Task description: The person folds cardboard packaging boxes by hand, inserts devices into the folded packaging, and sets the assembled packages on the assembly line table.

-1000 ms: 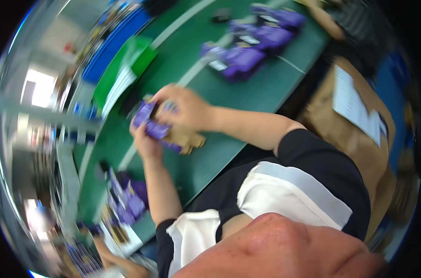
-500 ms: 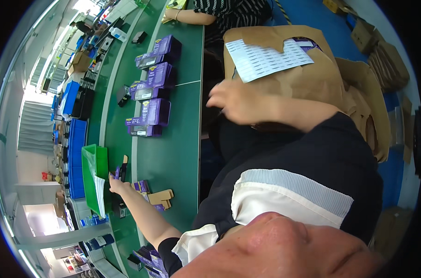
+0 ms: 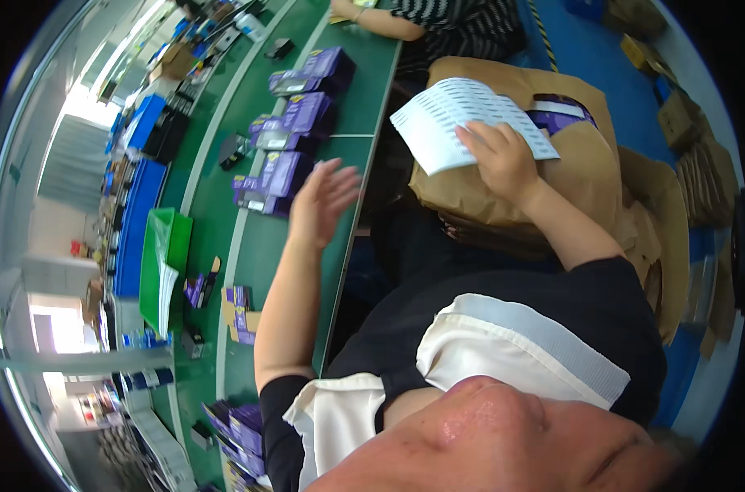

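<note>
My right hand (image 3: 504,164) grips a white sheet of small printed labels (image 3: 438,123), its fingers bent over the face of the sheet. Under it is a large brown paper bag (image 3: 471,190), with purple packaging (image 3: 565,115) showing through an opening. The sheet bows upward at its left side. My left hand (image 3: 327,201) is raised near the table's edge, empty, its fingers spread and slightly blurred. Just left of it stands a stack of purple boxes with clear windows (image 3: 284,176), the nearest of several such stacks on the green table (image 3: 307,262).
A green bin (image 3: 184,238) holding white papers is at the left. Near it lie a small purple and black item (image 3: 198,287) and flat purple and tan cartons (image 3: 239,316). More purple boxes (image 3: 243,430) sit at the lower left. A co-worker's arm (image 3: 389,25) reaches over the table's far end.
My left hand has left the small purple item beside the green bin and swung toward the table's edge. My right hand has moved onto the label sheet and lifted part of it. The view has shifted.
</note>
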`<state>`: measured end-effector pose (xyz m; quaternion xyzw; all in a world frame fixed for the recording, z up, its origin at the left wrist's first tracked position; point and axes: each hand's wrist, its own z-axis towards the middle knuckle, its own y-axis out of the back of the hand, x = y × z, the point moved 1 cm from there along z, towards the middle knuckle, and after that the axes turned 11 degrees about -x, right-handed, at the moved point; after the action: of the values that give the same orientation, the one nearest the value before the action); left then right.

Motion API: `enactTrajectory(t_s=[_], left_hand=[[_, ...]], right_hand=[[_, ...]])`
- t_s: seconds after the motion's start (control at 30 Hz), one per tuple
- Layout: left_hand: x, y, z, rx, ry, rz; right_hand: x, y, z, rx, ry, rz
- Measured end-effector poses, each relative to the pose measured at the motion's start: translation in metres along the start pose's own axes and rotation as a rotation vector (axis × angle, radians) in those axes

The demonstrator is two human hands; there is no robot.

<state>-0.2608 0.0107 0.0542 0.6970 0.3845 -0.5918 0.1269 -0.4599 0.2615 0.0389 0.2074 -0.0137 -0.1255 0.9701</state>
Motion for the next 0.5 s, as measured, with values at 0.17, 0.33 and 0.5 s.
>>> enactTrajectory(t_s=[0.17,0.33,0.5], left_hand=[[0.017,-0.047,0.009,0.158,0.28,-0.394],[0.001,-0.05,0.008,0.084,-0.047,-0.23],[-0.017,-0.028,-0.001,0.153,-0.02,-0.382]], right_hand=[[0.038,0.027,-0.001,-0.076,0.098,0.119],[0.045,0.024,-0.016,-0.08,0.206,0.189],[0.053,0.013,-0.024,-0.04,0.223,0.232]])
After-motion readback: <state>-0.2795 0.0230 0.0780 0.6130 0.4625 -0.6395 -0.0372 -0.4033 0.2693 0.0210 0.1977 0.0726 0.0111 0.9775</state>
